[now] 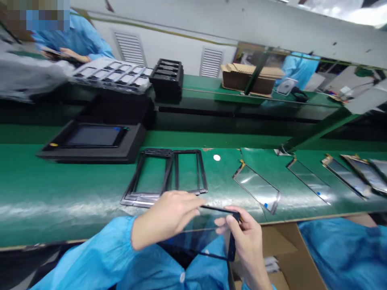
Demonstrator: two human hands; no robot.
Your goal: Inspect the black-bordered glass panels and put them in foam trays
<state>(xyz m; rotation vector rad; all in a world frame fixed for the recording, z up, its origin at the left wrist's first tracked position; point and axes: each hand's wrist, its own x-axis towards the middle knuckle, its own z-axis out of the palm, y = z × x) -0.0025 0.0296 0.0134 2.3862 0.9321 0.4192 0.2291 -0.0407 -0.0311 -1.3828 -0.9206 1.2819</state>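
Glass panel (208, 237) runs left to right: our right hand (249, 237) pinches its right end; our left hand (169, 213), grip unclear, overlaps it.

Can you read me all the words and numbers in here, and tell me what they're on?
There are no words, numbers or signs I can read.
Held panel: no readable text.
Blue tab on a clear panel: too small to read.
Yellow sticker on the black tray: too small and blurred.
White round spot on the green bench: no readable writing.
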